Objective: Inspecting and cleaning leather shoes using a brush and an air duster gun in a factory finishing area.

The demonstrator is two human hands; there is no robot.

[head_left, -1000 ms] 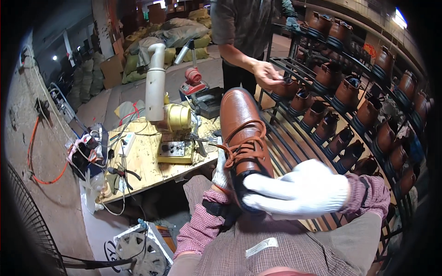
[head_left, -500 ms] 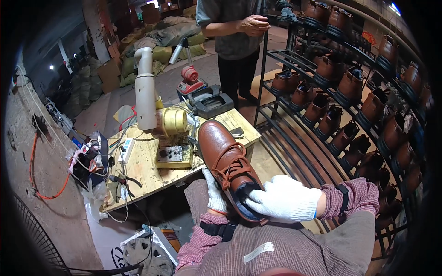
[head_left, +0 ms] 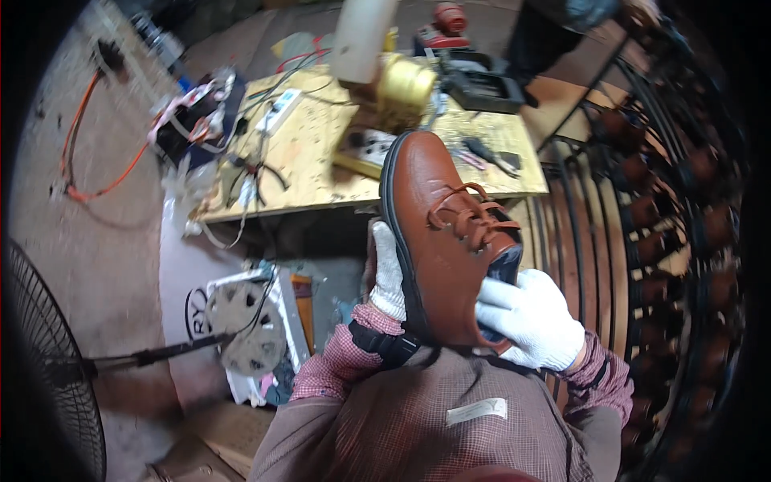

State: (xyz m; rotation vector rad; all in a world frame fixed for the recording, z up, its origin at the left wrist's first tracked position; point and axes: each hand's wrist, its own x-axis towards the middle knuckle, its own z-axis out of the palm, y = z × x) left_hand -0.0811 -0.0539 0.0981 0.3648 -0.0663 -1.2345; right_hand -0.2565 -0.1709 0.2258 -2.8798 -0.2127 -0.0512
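Plywood table (head_left: 321, 161) sits out past my grip, cluttered with wires and a yellow machine (head_left: 397, 88). Brown lace-up shoe (head_left: 446, 241) is up in front of me: my right hand (head_left: 534, 321) clamps the heel opening, my left hand (head_left: 388, 277) cups the sole side.

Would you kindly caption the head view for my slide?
Two white-gloved hands, left hand and right hand, hold a brown lace-up shoe above a cluttered plywood workbench.

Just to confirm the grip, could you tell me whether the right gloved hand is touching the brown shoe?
Touching: the head view shows the right hand wrapped over the heel opening of the brown shoe.
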